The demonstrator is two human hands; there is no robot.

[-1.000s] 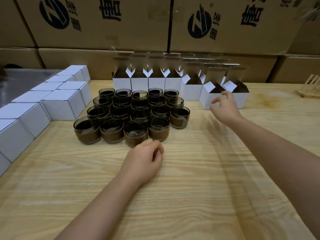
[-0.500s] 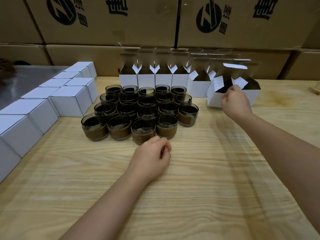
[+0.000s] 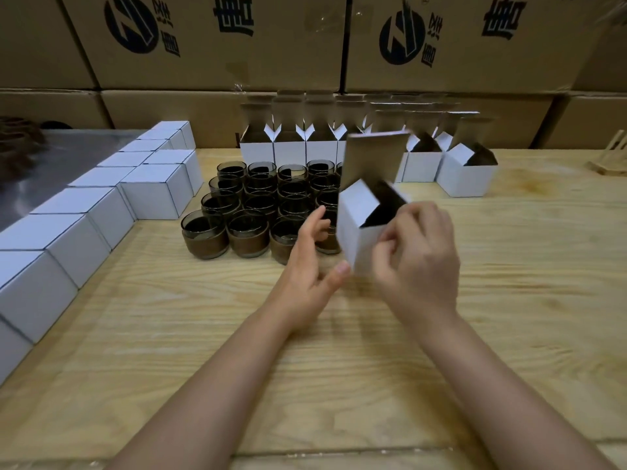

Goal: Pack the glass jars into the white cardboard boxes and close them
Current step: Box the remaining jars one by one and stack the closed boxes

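Just right of the glass jars (image 3: 244,212), the right hand (image 3: 419,262) grips 1 open white box (image 3: 358,228) above the counter (image 3: 526,273), while the left hand (image 3: 305,266), in front of the jars, spreads loose and holds nothing.

A pale wooden table (image 3: 509,300) fills the view. Behind the table stand big brown cartons (image 3: 210,45) with dark logos. On the table's far right edge is a small wooden rack (image 3: 610,157). Left of the table lies a grey metal surface (image 3: 51,157).

Light was dim and warm; above the bench (image 3: 509,283), the left hand (image 3: 305,269), right hand (image 3: 422,262) and white box (image 3: 358,228) smeared with motion blur.
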